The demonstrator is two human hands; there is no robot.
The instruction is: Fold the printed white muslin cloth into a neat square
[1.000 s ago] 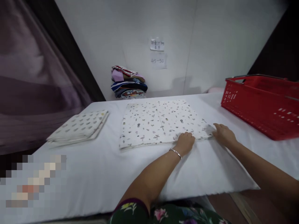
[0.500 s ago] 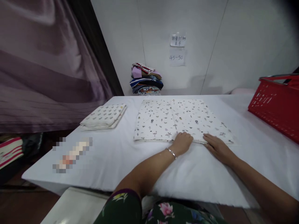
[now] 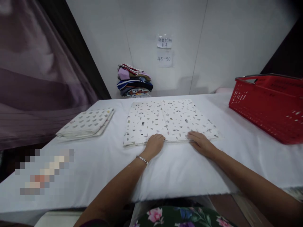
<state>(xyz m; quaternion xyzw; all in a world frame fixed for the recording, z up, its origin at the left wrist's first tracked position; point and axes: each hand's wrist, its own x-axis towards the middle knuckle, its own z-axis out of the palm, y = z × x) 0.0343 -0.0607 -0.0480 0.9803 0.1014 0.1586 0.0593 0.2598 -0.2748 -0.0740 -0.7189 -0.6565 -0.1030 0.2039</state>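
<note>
A white patterned cloth [image 3: 165, 121], folded flat, lies on the white table [image 3: 177, 170] in front of me. My left hand [image 3: 153, 143], with a silver bracelet on the wrist, rests at the cloth's near edge with its fingers curled under; I cannot make out whether it grips the edge. My right hand [image 3: 201, 143] lies flat, fingers stretched, on the near edge further right.
A second folded patterned cloth [image 3: 86, 123] lies to the left. A red plastic basket [image 3: 270, 104] stands at the right. A stack of folded colourful fabrics [image 3: 134, 81] sits by the back wall. A purple curtain [image 3: 35, 78] hangs at left.
Both hands have slid leftward along the cloth's near edge. The rest of the apparent shift comes from the camera turning.
</note>
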